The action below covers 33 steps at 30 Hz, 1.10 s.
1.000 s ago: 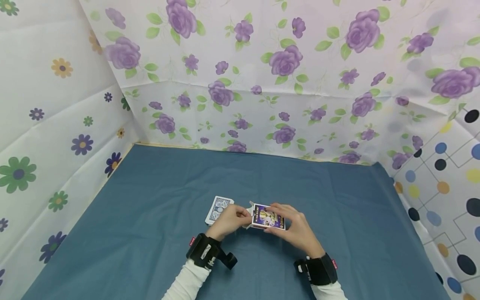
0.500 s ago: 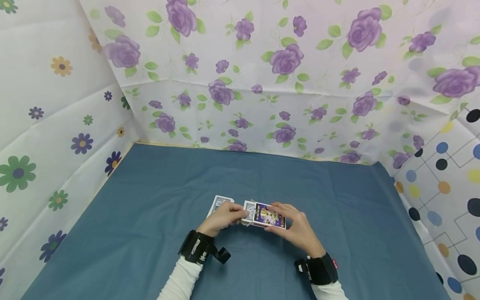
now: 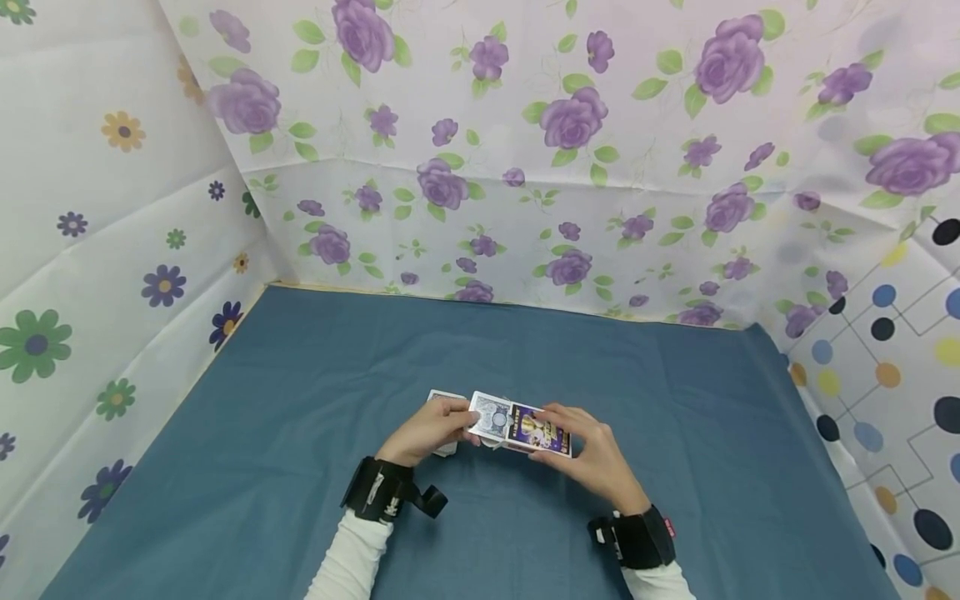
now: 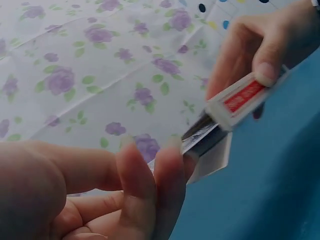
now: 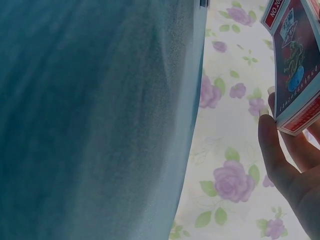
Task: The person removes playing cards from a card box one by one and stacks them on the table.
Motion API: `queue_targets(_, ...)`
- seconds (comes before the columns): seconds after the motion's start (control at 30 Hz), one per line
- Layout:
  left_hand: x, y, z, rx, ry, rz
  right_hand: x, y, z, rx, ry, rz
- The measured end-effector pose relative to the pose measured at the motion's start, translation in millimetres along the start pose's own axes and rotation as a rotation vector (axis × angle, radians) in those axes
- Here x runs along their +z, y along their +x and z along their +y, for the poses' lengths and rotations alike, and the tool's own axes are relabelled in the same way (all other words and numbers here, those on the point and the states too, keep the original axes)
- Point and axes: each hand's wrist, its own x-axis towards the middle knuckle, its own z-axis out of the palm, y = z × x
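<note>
My right hand (image 3: 588,450) grips a purple playing-card box (image 3: 538,430) by its long edges; the box's open end faces left. Out of that end stick playing cards (image 3: 491,416) with blue-patterned backs, which my left hand (image 3: 426,433) pinches between thumb and fingers. In the left wrist view, the box (image 4: 242,101) has a red label on its narrow side, and a white flap (image 4: 212,159) hangs below the cards. The right wrist view has the box (image 5: 296,65) cut off at its right edge. Behind my left hand, a second stack of cards (image 3: 446,449) lies partly hidden on the table.
A blue cloth covers the table (image 3: 645,375). Flowered sheets (image 3: 480,167) hang behind it and along the left, and a dotted sheet (image 3: 885,400) hangs on the right. Each wrist wears a black camera strap (image 3: 381,490).
My left hand has moved left, drawing the cards further out of the box. The box and my right hand have hardly moved.
</note>
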Motion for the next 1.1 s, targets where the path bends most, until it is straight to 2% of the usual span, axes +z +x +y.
queue_targets(0.1,-6.6,-2.9,0.2,-0.006,-0.018,0.018,-0.2,0.0,-0.5,0.005,-0.002,-0.002)
queue_targets(0.3,-18.3,-7.7,-1.4,-0.010,0.004,0.059,0.3,0.3,-1.2,0.043,0.023,-0.002)
queue_targets(0.53,-26.4,-10.3,-2.4,-0.031,-0.030,0.157,0.4,0.9,-0.9,0.035,0.017,0.007)
queue_targets(0.73,-29.2,-13.9,-3.6,-0.026,-0.052,0.221,0.3,0.0,-0.6,0.035,0.024,0.001)
queue_targets(1.1,-32.1,-15.7,-1.5,-0.058,-0.055,0.331,-0.1,-0.3,-1.2,0.042,0.020,-0.002)
